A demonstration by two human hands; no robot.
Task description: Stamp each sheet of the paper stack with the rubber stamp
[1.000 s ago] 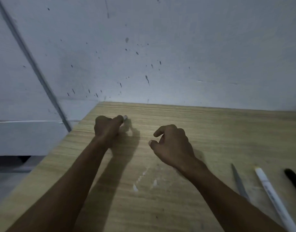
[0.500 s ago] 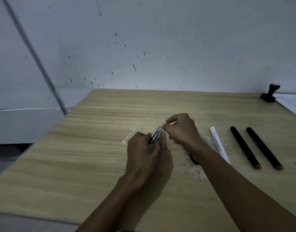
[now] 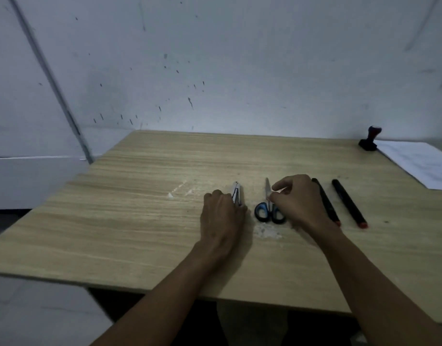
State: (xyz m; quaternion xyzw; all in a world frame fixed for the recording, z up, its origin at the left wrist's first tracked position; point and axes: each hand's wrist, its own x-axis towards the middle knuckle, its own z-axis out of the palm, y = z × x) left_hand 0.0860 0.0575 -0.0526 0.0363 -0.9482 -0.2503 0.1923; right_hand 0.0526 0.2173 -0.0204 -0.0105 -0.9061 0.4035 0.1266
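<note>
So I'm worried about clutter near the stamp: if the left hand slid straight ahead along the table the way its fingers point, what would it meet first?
The left hand holds pens pointing toward the wall. Ahead, only bare table shows, so the way looks free up to the far edge.

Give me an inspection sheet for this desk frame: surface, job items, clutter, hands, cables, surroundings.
Surface: light wood-grain tabletop, whitish scuffs near the middle.
Job's things: black rubber stamp with dark knob handle upright at the far right, beside the white paper stack; neither is touched.
Clutter: blue-handled scissors lying flat; two black marker pens with red ends to their right.
Hands: left hand grips a bundle of pale pens; right hand pinches something small and pale above the scissors, identity unclear.
Cables: nothing seen.
Surroundings: white wall flecked with dark spots; grey diagonal strip at left.
</note>
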